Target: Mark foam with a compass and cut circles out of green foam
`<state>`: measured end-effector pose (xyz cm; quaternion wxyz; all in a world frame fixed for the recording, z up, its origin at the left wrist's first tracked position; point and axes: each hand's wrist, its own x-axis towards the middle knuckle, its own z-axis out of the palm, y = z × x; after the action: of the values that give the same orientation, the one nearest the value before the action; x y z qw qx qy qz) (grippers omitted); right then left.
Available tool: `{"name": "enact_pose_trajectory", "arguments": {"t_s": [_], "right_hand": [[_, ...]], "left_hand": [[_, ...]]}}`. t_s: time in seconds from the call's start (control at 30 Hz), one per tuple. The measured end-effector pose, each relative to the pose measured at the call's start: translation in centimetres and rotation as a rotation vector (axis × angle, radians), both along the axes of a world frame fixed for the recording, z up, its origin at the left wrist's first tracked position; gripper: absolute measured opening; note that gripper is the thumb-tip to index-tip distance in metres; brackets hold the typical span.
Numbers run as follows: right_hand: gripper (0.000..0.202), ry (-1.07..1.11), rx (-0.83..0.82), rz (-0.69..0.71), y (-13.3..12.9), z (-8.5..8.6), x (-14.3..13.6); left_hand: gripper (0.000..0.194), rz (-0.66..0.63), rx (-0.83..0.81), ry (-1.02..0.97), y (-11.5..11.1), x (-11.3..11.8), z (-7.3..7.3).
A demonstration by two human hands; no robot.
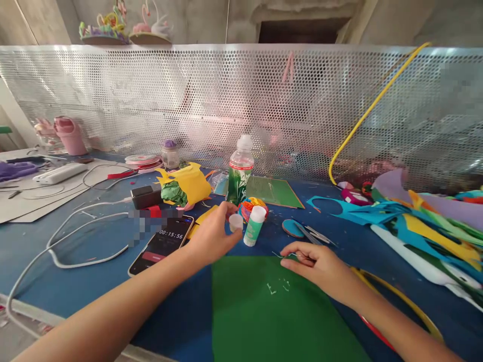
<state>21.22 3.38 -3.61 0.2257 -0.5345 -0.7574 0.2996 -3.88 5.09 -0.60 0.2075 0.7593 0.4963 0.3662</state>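
Observation:
My left hand (218, 229) has its thumb and fingers around a small white cap (236, 222), just left of a white and green glue stick (255, 226). The glue stick stands on the blue table. My right hand (307, 259) is closed over the top edge of a green sheet (256, 322), its thumb and fingertips pinched on a thin, pale strand (277, 254). What else those fingers may hold is hidden. Small white bits (270, 289) lie on the sheet below. Behind the glue stick sits a bundle of multicoloured yarn (247, 205).
A green-labelled bottle (240, 173) stands behind the yarn. Left are a phone (162, 244), a white cable (64, 221) and yellow paper (192, 183). Scissors (317, 235) and a blue disc (293, 228) lie right, near coloured scraps (426, 221). A perforated metal panel (211, 100) closes the back.

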Motion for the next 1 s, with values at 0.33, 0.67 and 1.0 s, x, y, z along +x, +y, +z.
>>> {"name": "enact_pose_trajectory", "arguments": {"t_s": [0.33,0.67,1.0], "right_hand": [[0.021,0.010,0.233,0.053,0.3,-0.3,-0.6],[0.023,0.080,0.507,0.000,0.0,0.0,-0.5],[0.023,0.257,0.457,-0.151,-0.7,0.5,0.1]], "left_hand": [[0.049,0.022,0.061,0.308,0.1,0.5,-1.2],[0.047,-0.106,-0.031,0.180,1.5,3.1,0.2],[0.029,-0.164,0.018,-0.142,-1.7,4.6,1.5]]}}
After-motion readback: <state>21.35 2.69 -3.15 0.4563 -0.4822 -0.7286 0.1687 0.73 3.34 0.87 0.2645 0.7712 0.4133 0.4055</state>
